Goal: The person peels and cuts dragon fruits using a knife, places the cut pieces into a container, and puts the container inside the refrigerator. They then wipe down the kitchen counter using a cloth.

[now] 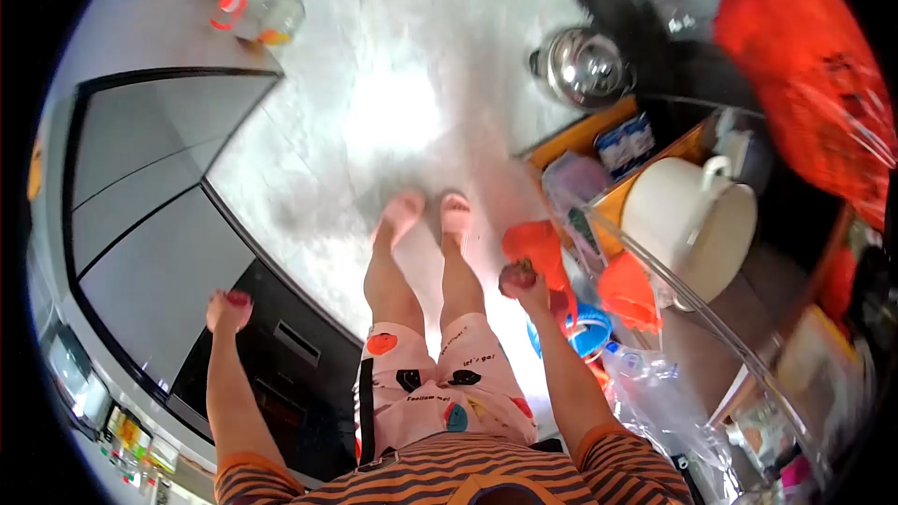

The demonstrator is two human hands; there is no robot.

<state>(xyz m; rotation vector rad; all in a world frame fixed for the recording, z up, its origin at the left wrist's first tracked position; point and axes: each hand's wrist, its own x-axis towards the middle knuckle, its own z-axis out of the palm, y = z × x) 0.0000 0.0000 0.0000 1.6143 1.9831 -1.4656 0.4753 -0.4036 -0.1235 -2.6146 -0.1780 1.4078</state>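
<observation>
Left grip (224,313) and right grip (531,292) hold reddish items (516,273).

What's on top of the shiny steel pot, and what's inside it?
A metal lid sits on the steel pot; it covers the opening, so any contents cannot be seen.

Left hand (225,314) closed around small red object (239,299), right hand (531,291) gripping dark reddish object (516,275), lidded metal pot (587,67) on pale floor (327,84), white pot (659,210) at right, red bag (804,65) at upper right.
</observation>
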